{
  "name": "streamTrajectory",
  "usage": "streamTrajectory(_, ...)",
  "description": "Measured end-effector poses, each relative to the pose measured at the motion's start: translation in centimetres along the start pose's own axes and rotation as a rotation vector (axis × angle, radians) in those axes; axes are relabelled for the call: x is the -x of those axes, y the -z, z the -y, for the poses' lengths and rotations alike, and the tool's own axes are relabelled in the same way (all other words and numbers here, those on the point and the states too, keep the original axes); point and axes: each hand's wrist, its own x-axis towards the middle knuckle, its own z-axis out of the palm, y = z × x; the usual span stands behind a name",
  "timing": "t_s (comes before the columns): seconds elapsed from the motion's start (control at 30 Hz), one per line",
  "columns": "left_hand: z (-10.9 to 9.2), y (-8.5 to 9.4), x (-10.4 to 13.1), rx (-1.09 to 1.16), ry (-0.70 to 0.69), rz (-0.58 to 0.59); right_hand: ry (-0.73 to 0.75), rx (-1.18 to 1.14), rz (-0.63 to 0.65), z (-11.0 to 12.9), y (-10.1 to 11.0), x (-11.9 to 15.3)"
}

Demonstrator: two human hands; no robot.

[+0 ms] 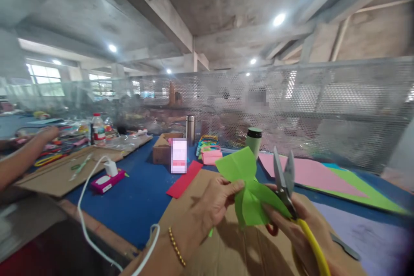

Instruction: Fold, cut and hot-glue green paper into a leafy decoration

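Paper and Blades Share a Crowded Grip

Above a brown cardboard sheet [223,258], a creased piece of green paper [252,205] spreads between two bare hands. The left hand [220,200] is closed to a pinch, thumb and fingers on the paper's near-left part; the right hand [305,228] curls around the yellow handle of a pair of scissors [286,194], its fingertips also against the paper. The blades stand apart, tips pointing up and beyond the cardboard. A red strip [185,179] lies by the cardboard's far-left edge, a pink sheet [310,177] beyond its far-right corner, a purple sheet [365,228] to its right and a lidded flask [254,140] past its far edge

The risk sits in that doubled-up right hand — a squeeze on the handles meant only to steady the paper could swing the blades together and nick its right-hand corner. Opposite pulls from the two hands could tear the paper along its creases, and a looser pinch might let it drop onto the cardboard
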Motion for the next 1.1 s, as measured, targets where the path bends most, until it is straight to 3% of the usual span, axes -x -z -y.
streamTrajectory(0.1,0.2,0.0,-0.2,-0.004,-0.016,-0.018,0.012,0.059,0.051,-0.8,0.4,-0.3)
streamTrajectory(0.3,0.6,0.1,-0.5,0.014,0.003,-0.038,0.030,0.163,0.005,-0.6,0.6,-0.2)
streamTrajectory(0.53,1.0,0.5,-0.3,0.044,0.022,-0.034,0.016,0.114,0.012,2.5,0.1,0.8)
streamTrajectory(0.7,0.1,0.8,-0.1,0.059,0.040,-0.030,-0.008,0.048,0.012,3.7,-0.2,1.2)
streamTrajectory(0.97,-1.0,1.6,-0.5,0.049,-0.004,-0.151,0.012,0.114,-0.037,3.3,0.0,0.8)
streamTrajectory(1.1,-0.8,1.8,-0.6,-0.014,-0.071,-0.190,-0.009,0.186,-0.105,1.4,1.9,-1.2)
